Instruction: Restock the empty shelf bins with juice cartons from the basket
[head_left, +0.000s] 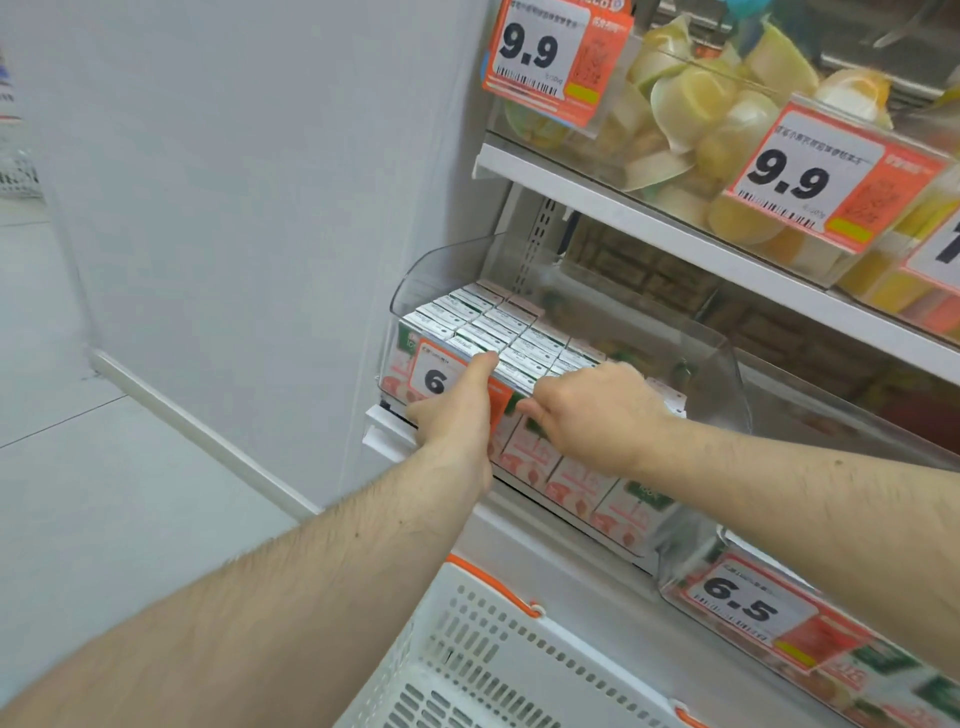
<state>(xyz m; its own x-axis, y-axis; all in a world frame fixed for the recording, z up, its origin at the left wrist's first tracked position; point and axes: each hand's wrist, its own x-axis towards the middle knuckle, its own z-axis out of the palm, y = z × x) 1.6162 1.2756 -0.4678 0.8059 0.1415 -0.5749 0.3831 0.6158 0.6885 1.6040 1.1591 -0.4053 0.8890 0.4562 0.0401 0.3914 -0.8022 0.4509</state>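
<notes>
Head view: both hands up at the clear bin on the middle shelf. Bin is packed with cartons standing upright in tight rows, tops silver-white, fronts red and green showing through the bin's front wall. Left hand lies against the bin front, thumb pointing up and touching the front rim beside the first carton row, the other fingers loosely curled against the front wall, partly covering the orange price tag that reads "6"; it holds nothing. Right hand sits just beside it, knuckles up, fingers curled down over the front rim onto the carton tops; fingertips are hidden, so can't tell whether it actually grips a carton. White basket with orange trim is below the bin at bottom centre; the visible part of its inside shows no cartons. Lower right, another bin with a "6.5" tag. Shelf above holds fruit cups behind "9.9" tags.
</notes>
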